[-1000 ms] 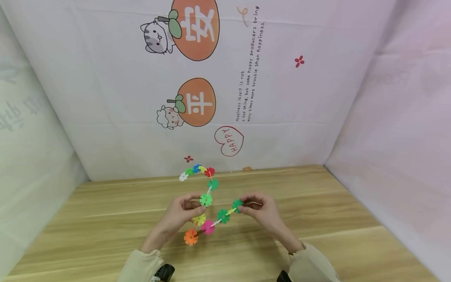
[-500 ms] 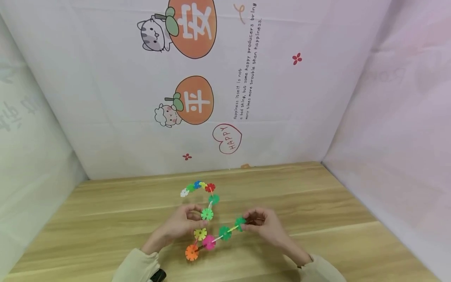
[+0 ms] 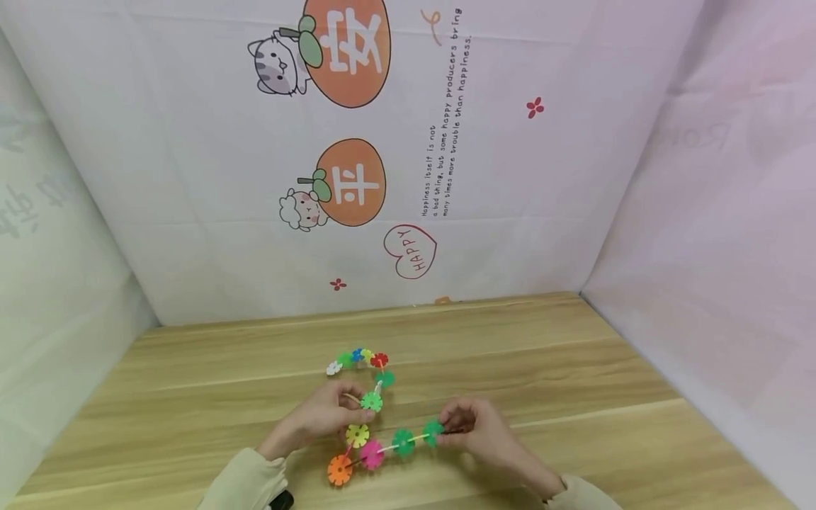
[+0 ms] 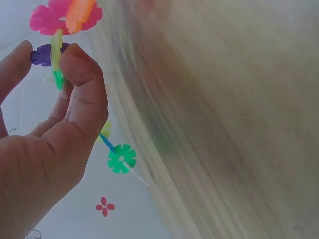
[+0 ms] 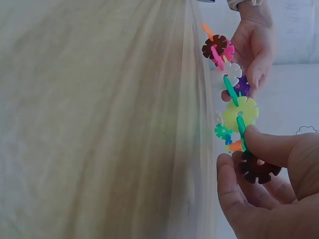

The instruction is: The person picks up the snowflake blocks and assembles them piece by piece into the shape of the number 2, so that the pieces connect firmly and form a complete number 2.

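A chain of interlocking plastic snowflake discs (image 3: 372, 455) in many colours hangs between both hands in the head view, bent into an S-like curve. My left hand (image 3: 328, 412) pinches it partway along; the left wrist view shows a purple disc (image 4: 42, 55) between thumb and fingers. At the chain's right end, my right hand (image 3: 481, 432) pinches a green disc (image 3: 433, 433). A dark brown disc (image 5: 260, 168) sits by the right fingers in the right wrist view. The far end, tipped by a white disc (image 3: 334, 367), curls leftward beyond the left hand.
Below the hands lies a wood-grain table (image 3: 574, 397). A white printed cloth (image 3: 510, 212) rises behind it, and white cloth sides (image 3: 64, 248) stand at left and right.
Both hands and the chain have moved lower in the head view, towards the near side. The stretch leading to the right hand now runs more level. Both hands keep their hold.
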Demonstrator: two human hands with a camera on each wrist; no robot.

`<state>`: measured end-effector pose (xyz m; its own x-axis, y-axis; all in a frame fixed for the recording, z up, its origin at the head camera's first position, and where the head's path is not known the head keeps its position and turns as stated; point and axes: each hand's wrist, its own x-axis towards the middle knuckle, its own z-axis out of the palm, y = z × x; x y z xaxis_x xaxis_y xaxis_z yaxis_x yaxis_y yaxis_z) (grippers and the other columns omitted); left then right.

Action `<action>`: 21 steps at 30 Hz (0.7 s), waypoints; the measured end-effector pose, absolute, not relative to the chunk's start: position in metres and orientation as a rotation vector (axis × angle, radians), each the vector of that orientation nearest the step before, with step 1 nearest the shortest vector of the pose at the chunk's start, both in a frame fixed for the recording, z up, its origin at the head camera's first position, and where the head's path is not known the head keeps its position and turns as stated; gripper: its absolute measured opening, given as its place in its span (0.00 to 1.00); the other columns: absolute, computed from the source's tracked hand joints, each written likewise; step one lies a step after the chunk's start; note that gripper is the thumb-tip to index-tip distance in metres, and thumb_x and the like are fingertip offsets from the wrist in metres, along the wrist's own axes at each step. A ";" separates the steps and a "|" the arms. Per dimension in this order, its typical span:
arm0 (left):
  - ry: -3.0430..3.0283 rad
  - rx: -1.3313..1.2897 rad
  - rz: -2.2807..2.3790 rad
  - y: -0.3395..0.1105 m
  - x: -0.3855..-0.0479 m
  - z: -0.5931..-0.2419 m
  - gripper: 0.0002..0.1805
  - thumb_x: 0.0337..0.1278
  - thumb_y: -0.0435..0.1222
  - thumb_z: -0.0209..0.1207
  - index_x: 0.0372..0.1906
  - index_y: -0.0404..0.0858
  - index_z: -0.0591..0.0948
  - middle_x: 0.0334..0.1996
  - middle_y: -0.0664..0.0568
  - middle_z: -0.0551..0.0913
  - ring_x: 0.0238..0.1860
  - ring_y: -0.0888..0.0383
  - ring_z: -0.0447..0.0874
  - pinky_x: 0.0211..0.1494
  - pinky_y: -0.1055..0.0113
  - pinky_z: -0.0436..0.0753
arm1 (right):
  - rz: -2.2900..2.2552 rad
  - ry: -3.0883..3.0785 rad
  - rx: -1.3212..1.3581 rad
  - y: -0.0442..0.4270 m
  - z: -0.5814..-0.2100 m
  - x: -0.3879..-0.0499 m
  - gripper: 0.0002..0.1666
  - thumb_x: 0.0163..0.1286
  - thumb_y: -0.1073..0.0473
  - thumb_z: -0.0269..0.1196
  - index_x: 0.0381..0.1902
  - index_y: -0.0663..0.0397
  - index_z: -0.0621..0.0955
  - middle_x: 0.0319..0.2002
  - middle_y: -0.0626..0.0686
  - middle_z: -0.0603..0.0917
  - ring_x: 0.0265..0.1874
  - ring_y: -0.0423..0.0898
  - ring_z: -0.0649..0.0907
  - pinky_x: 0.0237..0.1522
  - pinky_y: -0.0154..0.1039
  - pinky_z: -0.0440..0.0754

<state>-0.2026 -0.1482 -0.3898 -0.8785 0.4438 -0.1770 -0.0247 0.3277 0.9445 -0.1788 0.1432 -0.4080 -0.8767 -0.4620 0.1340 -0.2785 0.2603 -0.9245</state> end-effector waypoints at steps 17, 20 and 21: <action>2.212 0.311 1.488 -0.155 -0.201 -0.396 0.22 0.53 0.34 0.66 0.50 0.26 0.74 0.36 0.45 0.79 0.31 0.56 0.78 0.27 0.65 0.79 | -1.524 2.368 -0.702 0.135 -0.417 -0.177 0.12 0.53 0.65 0.73 0.32 0.60 0.81 0.30 0.53 0.86 0.30 0.39 0.84 0.33 0.31 0.81; 2.219 0.298 1.478 -0.155 -0.200 -0.396 0.21 0.52 0.33 0.66 0.48 0.27 0.74 0.36 0.45 0.79 0.31 0.55 0.78 0.27 0.65 0.79 | -1.524 2.362 -0.717 0.133 -0.415 -0.176 0.11 0.53 0.66 0.73 0.32 0.61 0.81 0.30 0.53 0.86 0.29 0.38 0.84 0.32 0.31 0.81; 2.224 0.292 1.474 -0.155 -0.200 -0.396 0.20 0.52 0.33 0.66 0.48 0.27 0.75 0.36 0.45 0.78 0.31 0.55 0.78 0.27 0.65 0.80 | -1.525 2.355 -0.721 0.133 -0.415 -0.176 0.11 0.53 0.66 0.73 0.32 0.61 0.81 0.30 0.53 0.86 0.29 0.38 0.84 0.31 0.31 0.81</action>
<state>-0.2000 -0.1546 -0.3961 -0.8749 0.4133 -0.2525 -0.0717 0.4052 0.9114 -0.1762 0.1329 -0.4148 -0.8483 -0.5260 0.0610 -0.2709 0.3322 -0.9035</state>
